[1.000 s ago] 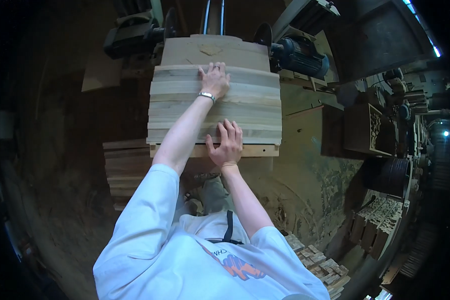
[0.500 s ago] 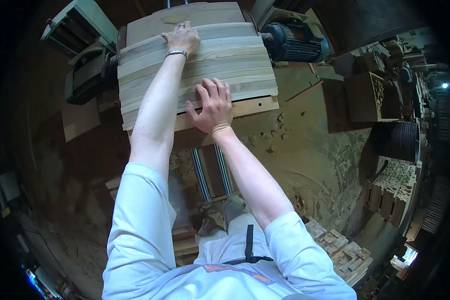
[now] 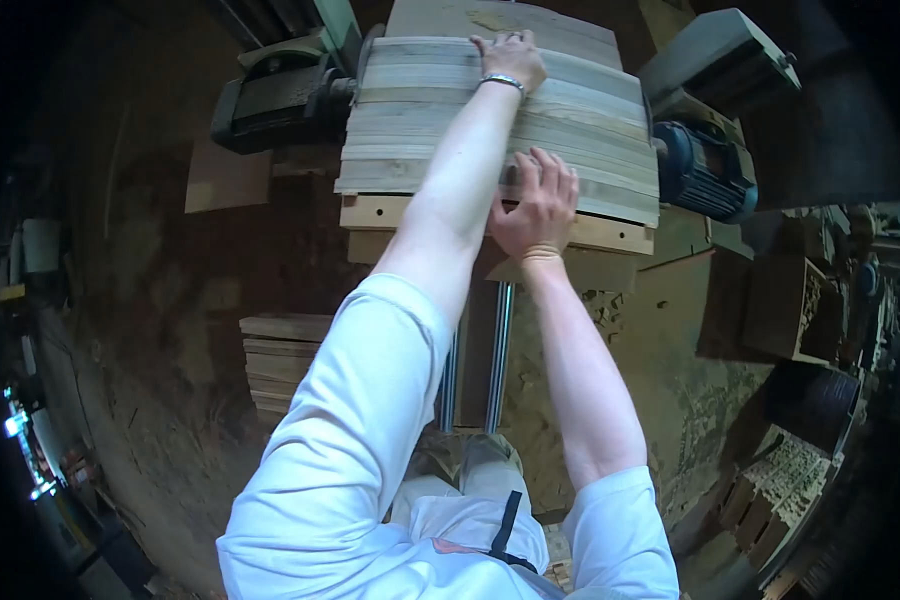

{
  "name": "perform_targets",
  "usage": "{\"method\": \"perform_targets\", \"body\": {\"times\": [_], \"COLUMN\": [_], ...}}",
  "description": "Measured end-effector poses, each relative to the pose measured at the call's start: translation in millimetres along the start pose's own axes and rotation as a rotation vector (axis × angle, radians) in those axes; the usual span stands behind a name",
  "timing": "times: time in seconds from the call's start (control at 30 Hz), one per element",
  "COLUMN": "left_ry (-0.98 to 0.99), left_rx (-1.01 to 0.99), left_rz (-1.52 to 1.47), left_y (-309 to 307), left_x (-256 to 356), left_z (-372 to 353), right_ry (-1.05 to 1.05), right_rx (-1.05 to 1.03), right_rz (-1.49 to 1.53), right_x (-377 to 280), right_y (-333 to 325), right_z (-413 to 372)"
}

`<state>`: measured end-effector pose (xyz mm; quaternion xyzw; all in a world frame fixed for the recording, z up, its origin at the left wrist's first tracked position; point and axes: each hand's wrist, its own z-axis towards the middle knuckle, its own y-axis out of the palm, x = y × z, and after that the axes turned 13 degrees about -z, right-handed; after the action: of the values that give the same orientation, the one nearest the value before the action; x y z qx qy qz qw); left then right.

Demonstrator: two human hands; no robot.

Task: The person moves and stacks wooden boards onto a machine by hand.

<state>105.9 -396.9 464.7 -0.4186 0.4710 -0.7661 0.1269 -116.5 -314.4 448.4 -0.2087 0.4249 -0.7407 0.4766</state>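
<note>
A row of pale wooden boards (image 3: 420,120) lies side by side across a machine carriage, long edges touching. My left hand (image 3: 513,58), with a bracelet at the wrist, reaches to the far boards; its thumb is spread and its fingers bend over the far edge. My right hand (image 3: 538,205) rests at the near edge, fingers apart and laid on the closest boards. Its palm is over a wooden strip (image 3: 620,235) with dark holes that runs along the front. A narrow dark gap shows between this strip and the boards. Neither hand is closed around a board.
Electric motors flank the boards: a dark one (image 3: 275,105) at left and a blue one (image 3: 705,172) at right. Metal rails (image 3: 497,370) run towards my legs. Stacked boards (image 3: 280,360) stand at lower left. A wooden box (image 3: 780,305) and bundled wood pieces (image 3: 785,480) are at right.
My view has turned, so the machine appears further right. The boards' near edge, which overhung the strip at the left, now lies roughly parallel to it. Both hands stay on the boards.
</note>
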Motion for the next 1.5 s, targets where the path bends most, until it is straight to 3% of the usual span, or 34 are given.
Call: {"method": "perform_targets", "body": {"times": [0.2,0.63,0.97,1.2,1.5], "left_ry": [0.011,0.035,0.046,0.088,0.159], "left_rx": [0.056,0.152,0.182,0.140,0.059], "left_rz": [-0.015,0.041,0.026,0.087,0.023], "left_y": [25,15,21,10,-8], "left_x": [-13,-10,-18,-7,11], "left_z": [17,9,22,-12,-187], "right_ry": [-0.014,-0.033,-0.040,0.011,0.043], "right_rx": [0.055,0.088,-0.171,-0.295,-0.371], "right_rz": [-0.009,-0.001,-0.183,-0.099,-0.013], "right_x": [3,7,7,1,-15], "right_y": [23,26,38,8,-86], "right_z": [3,2,8,-13,-160]}}
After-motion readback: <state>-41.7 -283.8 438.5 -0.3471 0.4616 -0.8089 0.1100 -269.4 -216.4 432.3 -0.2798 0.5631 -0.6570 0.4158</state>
